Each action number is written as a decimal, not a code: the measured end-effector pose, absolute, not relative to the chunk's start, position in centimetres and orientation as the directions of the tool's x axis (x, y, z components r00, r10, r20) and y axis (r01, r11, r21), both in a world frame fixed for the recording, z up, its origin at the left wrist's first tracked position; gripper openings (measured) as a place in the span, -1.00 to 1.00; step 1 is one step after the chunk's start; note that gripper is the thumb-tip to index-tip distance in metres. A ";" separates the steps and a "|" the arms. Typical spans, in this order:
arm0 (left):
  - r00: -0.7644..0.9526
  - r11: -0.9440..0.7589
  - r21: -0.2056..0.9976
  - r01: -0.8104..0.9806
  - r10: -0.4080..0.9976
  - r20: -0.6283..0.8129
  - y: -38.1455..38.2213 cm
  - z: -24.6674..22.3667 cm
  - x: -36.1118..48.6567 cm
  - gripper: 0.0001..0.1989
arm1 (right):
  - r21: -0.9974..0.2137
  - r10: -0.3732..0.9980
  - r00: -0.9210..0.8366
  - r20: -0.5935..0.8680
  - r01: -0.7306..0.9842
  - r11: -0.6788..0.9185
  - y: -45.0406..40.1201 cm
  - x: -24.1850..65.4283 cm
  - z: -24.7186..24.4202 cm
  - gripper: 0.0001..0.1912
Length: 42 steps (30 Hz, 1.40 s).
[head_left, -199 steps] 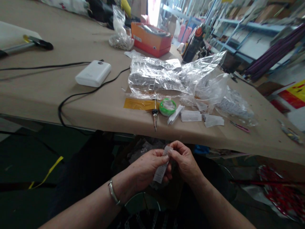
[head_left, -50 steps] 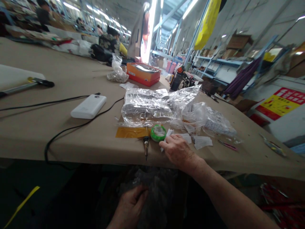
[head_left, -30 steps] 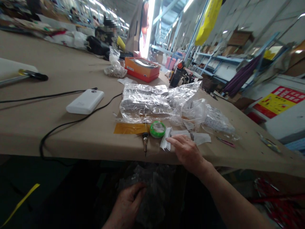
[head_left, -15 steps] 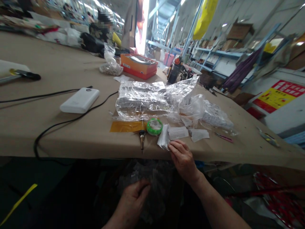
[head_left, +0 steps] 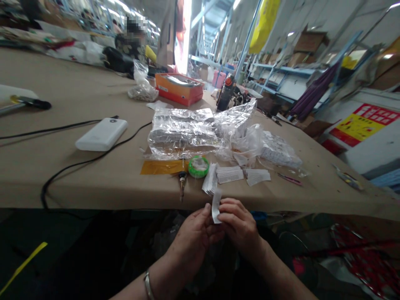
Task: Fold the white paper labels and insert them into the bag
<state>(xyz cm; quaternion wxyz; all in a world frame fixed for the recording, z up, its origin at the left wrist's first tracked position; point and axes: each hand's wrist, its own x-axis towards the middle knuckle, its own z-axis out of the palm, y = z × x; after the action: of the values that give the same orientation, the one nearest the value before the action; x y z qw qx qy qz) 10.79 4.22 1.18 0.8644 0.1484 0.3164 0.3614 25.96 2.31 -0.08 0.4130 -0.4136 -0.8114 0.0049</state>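
Note:
A small white paper strip (head_left: pixel 216 207) is upright between my hands, just off the table's front edge. My right hand (head_left: pixel 239 221) pinches the strip from its right side. My left hand (head_left: pixel 195 233), with a bracelet at the wrist, is beside the strip with its fingers curled and partly hidden. On the table behind stand fanned white strips (head_left: pixel 210 180), with two more stacks of strips (head_left: pixel 229 174) to their right. A green ring-shaped container (head_left: pixel 198 166) and a metal-tipped tool (head_left: pixel 182 185) lie to the left.
Clear plastic packs (head_left: pixel 184 129) spread behind the strips. A white power bank (head_left: pixel 102 134) and a black cable (head_left: pixel 71 163) lie left. Pink-handled tweezers (head_left: pixel 290 179) and pliers (head_left: pixel 346 177) lie right. An orange box (head_left: pixel 179 89) stands farther back; a person is beyond the table.
My right hand has drawn back from the fanned strips to the table edge with one strip. My left hand has risen from below to meet it.

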 end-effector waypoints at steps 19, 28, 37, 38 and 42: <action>0.396 0.677 0.691 -0.254 0.724 -0.564 3.8 -0.1 9.4 -0.88 | -0.032 0.846 -0.214 0.488 0.964 0.263 4.8 28.8 -0.2 -0.60; 0.398 0.751 0.627 -0.209 0.651 -0.647 4.0 1.7 9.7 -0.85 | -0.369 0.748 -0.066 0.661 0.839 0.400 4.3 30.4 -0.5 -0.84; 0.513 0.765 0.481 -0.428 0.644 -0.567 3.9 2.1 9.8 -0.89 | -0.288 0.631 -0.401 0.664 0.642 0.711 -0.2 25.4 0.1 -0.85; 0.520 0.761 0.471 -0.446 0.648 -0.555 3.8 2.0 9.8 -0.88 | -0.261 0.620 -0.432 0.655 0.640 0.722 -0.5 25.0 -0.1 -0.85; 0.533 0.761 0.461 -0.455 0.648 -0.544 3.6 1.5 9.7 -0.90 | -0.228 0.608 -0.496 0.620 0.627 0.745 -0.8 24.4 -0.7 -0.83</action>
<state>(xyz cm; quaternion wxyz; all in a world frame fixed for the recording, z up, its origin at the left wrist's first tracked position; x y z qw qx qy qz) 9.66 3.63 1.47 0.8653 0.1327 0.3633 0.3189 24.35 -0.84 -0.67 0.3529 -0.3570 -0.8648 -0.0140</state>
